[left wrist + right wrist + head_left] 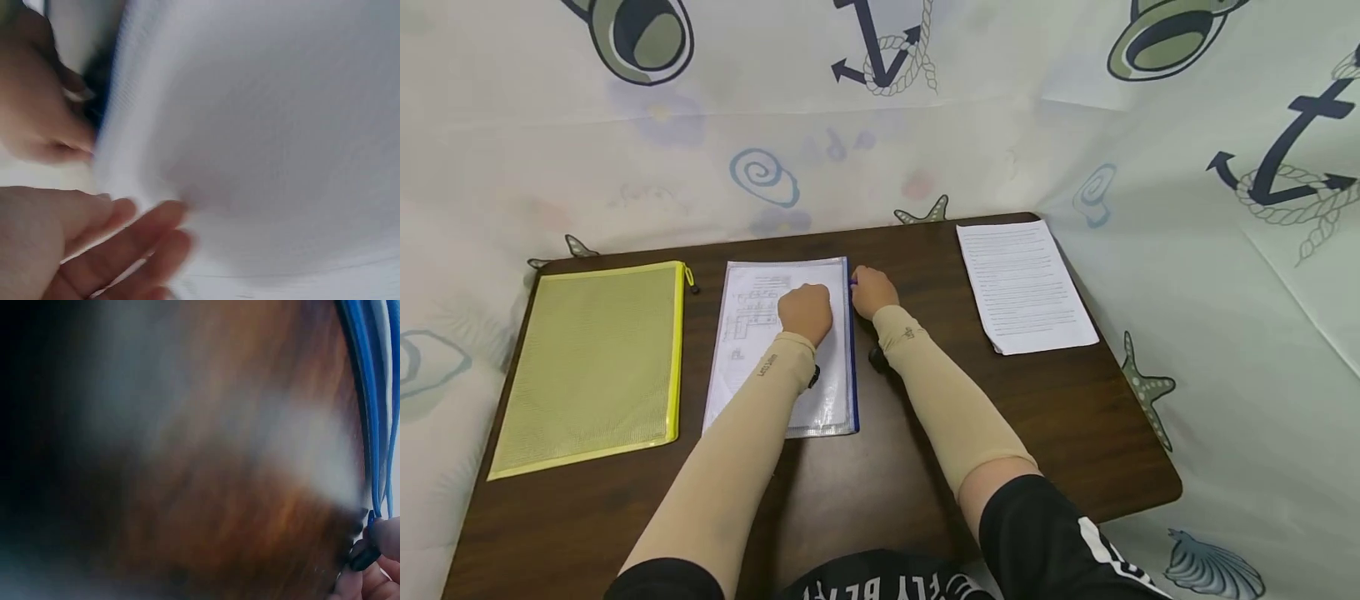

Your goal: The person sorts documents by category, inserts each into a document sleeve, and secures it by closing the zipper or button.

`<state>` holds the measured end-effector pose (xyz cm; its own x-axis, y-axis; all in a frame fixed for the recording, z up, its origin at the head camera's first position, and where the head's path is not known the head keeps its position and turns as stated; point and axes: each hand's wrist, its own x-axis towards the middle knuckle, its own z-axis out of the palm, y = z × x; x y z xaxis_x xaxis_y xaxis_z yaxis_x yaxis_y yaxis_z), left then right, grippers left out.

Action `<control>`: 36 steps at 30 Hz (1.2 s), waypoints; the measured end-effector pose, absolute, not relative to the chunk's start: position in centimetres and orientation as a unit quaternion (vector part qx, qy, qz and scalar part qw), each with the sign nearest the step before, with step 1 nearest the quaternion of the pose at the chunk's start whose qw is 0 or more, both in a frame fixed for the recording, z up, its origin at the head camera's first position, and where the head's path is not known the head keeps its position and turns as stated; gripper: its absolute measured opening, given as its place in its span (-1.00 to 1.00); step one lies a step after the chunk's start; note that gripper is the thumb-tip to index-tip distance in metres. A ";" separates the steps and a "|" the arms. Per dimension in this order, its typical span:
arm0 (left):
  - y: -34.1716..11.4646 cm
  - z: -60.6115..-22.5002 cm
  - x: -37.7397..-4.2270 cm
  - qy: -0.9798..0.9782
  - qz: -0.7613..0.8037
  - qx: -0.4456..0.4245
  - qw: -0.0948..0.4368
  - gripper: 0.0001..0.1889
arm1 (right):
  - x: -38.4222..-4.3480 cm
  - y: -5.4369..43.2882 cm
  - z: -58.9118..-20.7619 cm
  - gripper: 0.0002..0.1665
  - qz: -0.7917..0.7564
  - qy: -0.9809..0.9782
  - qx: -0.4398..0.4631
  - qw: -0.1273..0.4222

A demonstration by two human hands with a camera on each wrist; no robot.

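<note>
A clear mesh zip pouch (824, 408) with blue edging lies at the table's middle, printed sheets (752, 312) showing through it. At its far right corner my right hand (874, 292) pinches the black zipper pull (364, 555). In the right wrist view the blue zipper edges (372, 412) stand apart with white between them. Over the pouch's upper middle is my left hand (807, 312). In the left wrist view, its fingers (156, 219) are loosely bent close to the white mesh surface, thumb and fingertips apart, with nothing visible between them.
A yellow mesh zip pouch (598, 367) lies at the table's left. A stack of printed paper (1026, 287) sits at the far right. The dark wooden table (925, 258) meets a printed cloth (1000, 150) behind and at the sides.
</note>
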<state>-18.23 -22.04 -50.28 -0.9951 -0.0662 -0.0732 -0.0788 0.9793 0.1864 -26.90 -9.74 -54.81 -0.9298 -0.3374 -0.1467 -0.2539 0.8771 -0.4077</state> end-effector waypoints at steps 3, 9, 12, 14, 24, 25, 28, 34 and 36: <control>-23.5 -51.7 -19.6 0.986 0.149 -0.066 0.034 -0.77 | -25.9 -10.2 -55.5 -0.75 -0.195 0.964 -0.154 0.094; -25.2 -54.9 -20.9 0.950 0.287 -0.108 0.066 -0.50 | -24.2 -10.8 -56.8 -0.74 -0.173 0.963 -0.181 0.098; -25.4 -56.0 -21.2 0.953 0.279 -0.094 0.075 -0.46 | -23.4 -10.6 -57.1 -0.72 -0.166 0.962 -0.187 0.110; -25.3 -56.4 -21.4 0.955 0.272 -0.090 0.076 -0.44 | -23.0 -10.5 -57.0 -0.73 -0.166 0.961 -0.189 0.113; -25.4 -56.4 -23.9 0.955 0.278 -0.094 0.038 -0.67 | -23.6 -10.8 -55.9 -0.79 -0.187 0.961 -0.177 0.102; -25.5 -56.2 -24.3 0.955 0.279 -0.094 0.040 -0.70 | -23.9 -10.9 -55.8 -0.79 -0.187 0.961 -0.175 0.104; -25.8 -55.8 -25.2 0.953 0.283 -0.086 0.057 -0.73 | -24.4 -10.8 -55.3 -0.76 -0.181 0.962 -0.171 0.114; -26.7 -55.1 -27.0 0.943 0.303 -0.071 0.121 -0.62 | -24.6 -9.6 -53.9 -0.72 -0.174 0.961 -0.173 0.126; -26.8 -54.8 -27.5 0.935 0.319 -0.067 0.141 -0.60 | -24.5 -9.0 -53.6 -0.74 -0.167 0.961 -0.181 0.122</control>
